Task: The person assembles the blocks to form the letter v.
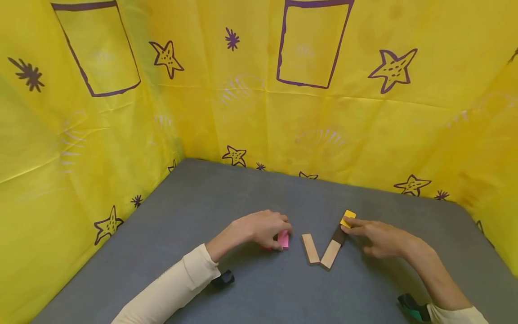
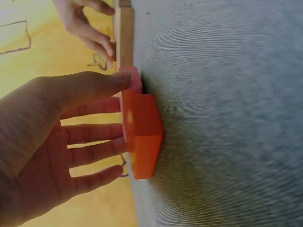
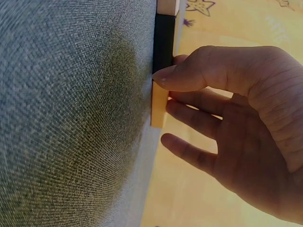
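My left hand [image 1: 265, 228] pinches a pink wooden block [image 1: 285, 239] low over the grey surface, thumb on one side and fingers on the other. An orange-red block [image 2: 146, 135] lies against the pink one in the left wrist view; my hand mostly hides it from the head view. With thumb and fingertips, my right hand [image 1: 380, 238] holds a yellow block [image 1: 350, 217] at the far end of a slanting row. Touching it is a dark brown block [image 1: 338, 235], followed by a light wooden block [image 1: 330, 254]. A second light wooden block [image 1: 310, 248] meets that row's near end, forming a V.
The grey cloth surface [image 1: 259, 292] reaches back to yellow fabric walls [image 1: 259, 117] with drawn stars. Dark straps hang at the left wrist [image 1: 224, 279] and right wrist [image 1: 413, 307].
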The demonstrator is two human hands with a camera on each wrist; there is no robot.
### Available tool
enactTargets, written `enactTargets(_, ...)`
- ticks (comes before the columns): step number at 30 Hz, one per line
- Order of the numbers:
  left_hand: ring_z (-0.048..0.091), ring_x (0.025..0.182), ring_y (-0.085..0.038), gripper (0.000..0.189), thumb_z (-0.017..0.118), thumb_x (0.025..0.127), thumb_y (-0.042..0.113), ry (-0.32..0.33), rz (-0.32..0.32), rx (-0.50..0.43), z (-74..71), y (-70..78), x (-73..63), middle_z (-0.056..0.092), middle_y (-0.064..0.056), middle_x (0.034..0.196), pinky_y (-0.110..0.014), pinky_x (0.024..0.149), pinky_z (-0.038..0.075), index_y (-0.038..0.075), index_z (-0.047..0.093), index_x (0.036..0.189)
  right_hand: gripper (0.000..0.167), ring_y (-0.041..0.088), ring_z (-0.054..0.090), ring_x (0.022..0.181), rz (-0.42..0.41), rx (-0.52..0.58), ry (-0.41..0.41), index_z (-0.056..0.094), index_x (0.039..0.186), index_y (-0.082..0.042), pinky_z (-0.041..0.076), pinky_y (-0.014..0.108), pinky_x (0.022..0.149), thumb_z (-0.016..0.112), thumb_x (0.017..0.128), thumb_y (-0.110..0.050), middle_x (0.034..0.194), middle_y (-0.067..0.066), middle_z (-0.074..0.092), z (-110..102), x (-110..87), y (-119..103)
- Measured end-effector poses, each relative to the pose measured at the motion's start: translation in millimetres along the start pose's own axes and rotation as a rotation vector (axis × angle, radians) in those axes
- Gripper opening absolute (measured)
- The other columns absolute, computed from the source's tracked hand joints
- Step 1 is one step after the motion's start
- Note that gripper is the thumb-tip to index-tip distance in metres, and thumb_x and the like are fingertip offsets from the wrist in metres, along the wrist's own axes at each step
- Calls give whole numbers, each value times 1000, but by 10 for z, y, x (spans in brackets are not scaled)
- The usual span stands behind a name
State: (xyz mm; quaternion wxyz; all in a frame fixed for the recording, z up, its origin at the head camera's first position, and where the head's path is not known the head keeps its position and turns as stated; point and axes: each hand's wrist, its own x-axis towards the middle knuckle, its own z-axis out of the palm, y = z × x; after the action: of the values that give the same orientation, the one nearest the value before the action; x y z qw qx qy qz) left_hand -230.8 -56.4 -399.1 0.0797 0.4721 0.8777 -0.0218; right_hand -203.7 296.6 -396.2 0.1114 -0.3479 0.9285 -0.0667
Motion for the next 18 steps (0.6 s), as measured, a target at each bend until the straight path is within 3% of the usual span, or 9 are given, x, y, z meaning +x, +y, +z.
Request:
enactTargets(11, 57, 90, -10, 37, 73, 96, 38, 12, -25, -6, -143, -19, 24, 70, 2, 113, -28, 85, 52, 19, 72, 128, 69, 53, 54, 138, 8, 16, -13, 61, 147, -9, 53, 61, 100, 77, 81, 3, 160, 24, 47, -6, -7, -4)
enactTargets(18, 56, 89, -11, 36, 74, 97, 38, 28, -34, -34, -223, -15, 74, 70, 0, 112, -24, 76, 48, 17, 72, 126, 69, 52, 56, 136, 4, 6, -3, 61, 147, -10, 55, 58, 97, 77, 81, 3, 160, 23, 48, 0, -7, 2)
